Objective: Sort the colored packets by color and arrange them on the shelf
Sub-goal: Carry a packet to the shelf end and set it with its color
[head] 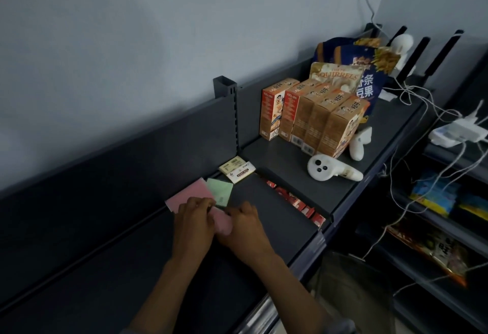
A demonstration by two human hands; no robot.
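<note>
Curled fingers of the left hand (194,218) and right hand (244,221) are pinching a pink packet (224,224) between them, low over the dark shelf (132,267). Just behind, another pink packet (191,193) and a green packet (219,190) are lying flat, touching; a yellow packet (237,169) is sitting near them, further back.

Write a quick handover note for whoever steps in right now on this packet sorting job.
Left hand and right hand both grip a pink packet on the dark shelf.
Another pink packet lies flat just behind, with a green packet beside it, overlapping its edge.
Two pale yellow packets sit further back by the divider.
Done: pinks nearly together.
Left: set this pink down, then group green and yellow.
</note>
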